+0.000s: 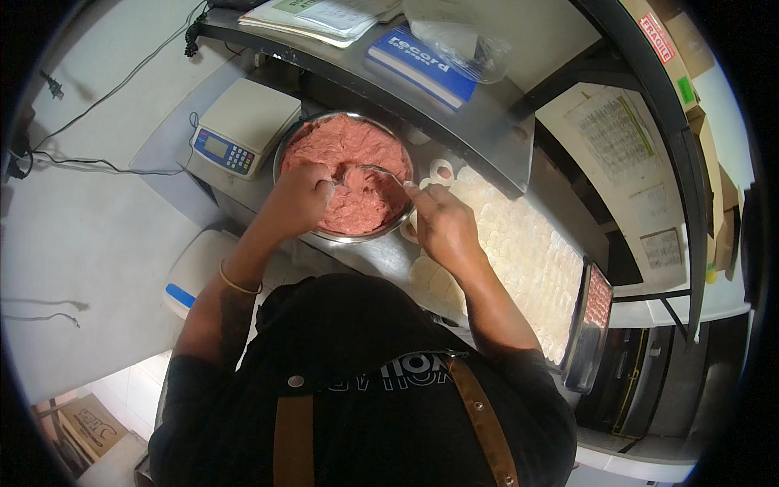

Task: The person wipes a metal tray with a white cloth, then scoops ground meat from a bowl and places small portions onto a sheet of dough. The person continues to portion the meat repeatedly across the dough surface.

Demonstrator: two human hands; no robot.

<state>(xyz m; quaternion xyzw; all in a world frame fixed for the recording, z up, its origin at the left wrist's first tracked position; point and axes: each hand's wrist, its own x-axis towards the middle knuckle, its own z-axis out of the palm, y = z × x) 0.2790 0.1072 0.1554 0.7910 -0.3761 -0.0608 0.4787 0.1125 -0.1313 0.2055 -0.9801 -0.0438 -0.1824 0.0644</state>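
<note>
A round steel bowl (348, 239) holds a large mass of pink ground meat (359, 204). Over its right rim, my right hand (447, 222) grips the handle of a metal spoon (389, 174), whose far end reaches into the meat. My left hand (307, 198) is curled over the bowl's left side. A short bit of a metal utensil (339, 181) shows at its fingers; the rest is hidden. Right of the bowl, thin round dough wrappers (511, 243) lie overlapped in rows. One wrapper (441, 172) near the rim carries a dab of meat.
A digital scale (243, 128) stands left of the bowl. Above the bowl's far side juts a metal shelf (487, 134) with a blue record book (423, 64), papers (328, 18) and a plastic bag (462, 36). A tray (587, 341) with pink pieces sits at the far right.
</note>
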